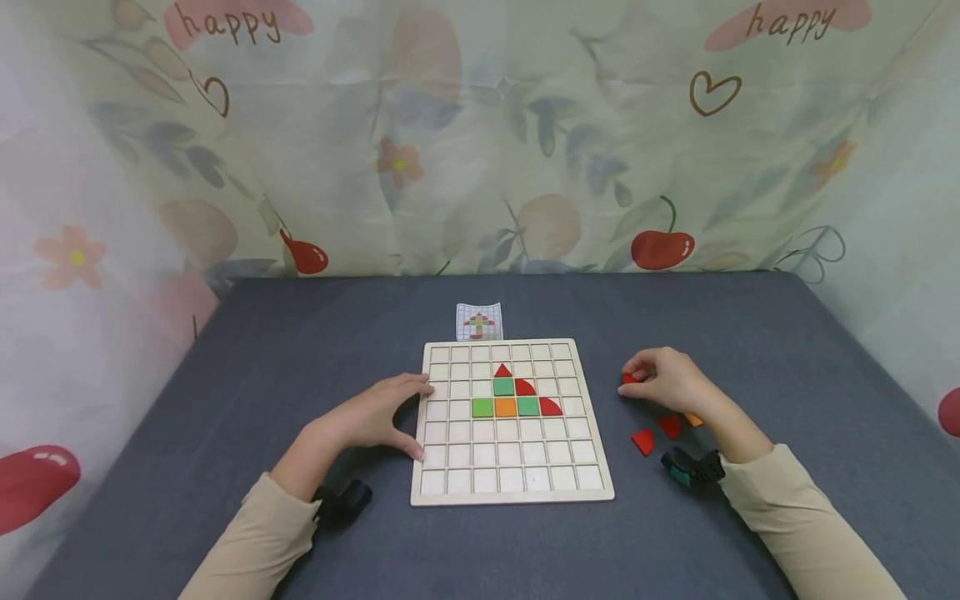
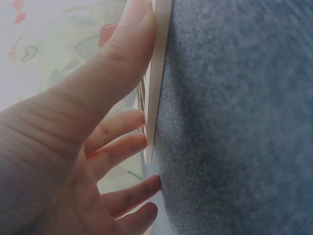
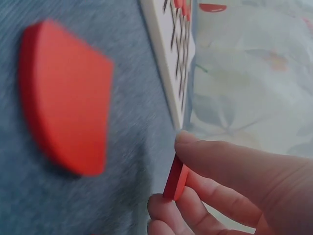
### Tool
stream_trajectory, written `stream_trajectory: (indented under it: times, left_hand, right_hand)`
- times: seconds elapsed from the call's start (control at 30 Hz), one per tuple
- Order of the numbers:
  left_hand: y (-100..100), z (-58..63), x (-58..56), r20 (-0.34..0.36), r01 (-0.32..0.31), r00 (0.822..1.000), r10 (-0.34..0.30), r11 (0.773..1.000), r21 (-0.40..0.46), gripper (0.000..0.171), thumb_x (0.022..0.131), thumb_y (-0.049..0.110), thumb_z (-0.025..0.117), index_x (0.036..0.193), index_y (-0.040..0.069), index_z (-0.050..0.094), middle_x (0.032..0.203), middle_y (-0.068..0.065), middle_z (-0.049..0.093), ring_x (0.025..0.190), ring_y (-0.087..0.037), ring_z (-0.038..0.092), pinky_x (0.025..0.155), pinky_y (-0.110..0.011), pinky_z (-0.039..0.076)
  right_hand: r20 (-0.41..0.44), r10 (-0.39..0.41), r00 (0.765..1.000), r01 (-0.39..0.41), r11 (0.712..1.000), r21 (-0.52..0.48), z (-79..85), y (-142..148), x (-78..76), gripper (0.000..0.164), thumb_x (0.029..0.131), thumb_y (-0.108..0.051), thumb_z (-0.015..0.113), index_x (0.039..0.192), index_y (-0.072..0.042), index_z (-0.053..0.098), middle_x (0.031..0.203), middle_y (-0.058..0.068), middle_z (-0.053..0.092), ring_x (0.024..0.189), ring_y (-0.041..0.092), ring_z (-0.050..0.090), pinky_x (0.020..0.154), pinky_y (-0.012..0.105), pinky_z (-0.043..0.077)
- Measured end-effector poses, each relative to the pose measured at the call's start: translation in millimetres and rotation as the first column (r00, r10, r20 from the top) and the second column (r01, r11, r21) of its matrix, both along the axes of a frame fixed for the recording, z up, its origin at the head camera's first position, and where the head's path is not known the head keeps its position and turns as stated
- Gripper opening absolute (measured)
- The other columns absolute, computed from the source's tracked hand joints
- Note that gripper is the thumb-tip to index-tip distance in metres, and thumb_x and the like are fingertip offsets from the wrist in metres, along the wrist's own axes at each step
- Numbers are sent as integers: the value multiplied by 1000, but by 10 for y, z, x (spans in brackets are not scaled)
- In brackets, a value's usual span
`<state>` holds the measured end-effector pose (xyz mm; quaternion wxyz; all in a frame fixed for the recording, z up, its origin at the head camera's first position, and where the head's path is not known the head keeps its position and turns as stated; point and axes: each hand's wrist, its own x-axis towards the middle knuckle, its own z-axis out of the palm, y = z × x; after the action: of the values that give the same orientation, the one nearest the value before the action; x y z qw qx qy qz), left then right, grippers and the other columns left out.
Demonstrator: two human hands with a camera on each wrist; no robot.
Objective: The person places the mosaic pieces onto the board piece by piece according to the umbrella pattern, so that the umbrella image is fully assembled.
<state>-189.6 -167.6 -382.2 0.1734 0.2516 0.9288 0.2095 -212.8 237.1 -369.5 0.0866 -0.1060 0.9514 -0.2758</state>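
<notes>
A pale wooden grid board (image 1: 459,481) lies on the dark table. Its cells hold a red triangle (image 1: 502,371), several green and orange squares (image 1: 506,407) and red quarter-circles (image 1: 550,407). My left hand (image 1: 367,414) touches the board's left edge with thumb and fingertips, the fingers spread and fairly straight. Right of the board, my right hand (image 1: 666,383) pinches a small red piece (image 3: 176,181) between thumb and fingers; its full outline is hidden. Below that hand lie loose red quarter-circles (image 1: 642,442) and an orange piece (image 1: 693,419), partly covered by the wrist.
A small printed card (image 1: 479,321) with a coloured umbrella-like pattern on a grid lies just behind the board. Black wrist devices (image 1: 692,468) are on both wrists. A patterned curtain (image 1: 480,167) stands along the table's back edge.
</notes>
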Motion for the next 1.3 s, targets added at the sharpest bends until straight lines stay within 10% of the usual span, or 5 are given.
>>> stream_trajectory:
  times: [1.3]
  left_hand:
    - [1,5,3,-7,14,1000,-14,1000,0,91,67,42,81,138,2,41,150,-18,32,138,-37,31,110,-52,29]
  right_hand:
    - [-98,172,980,-183,977,-110,48,-661,8,26,79,-16,74,102,-5,68,95,10,67,77,16,56,67,26,47]
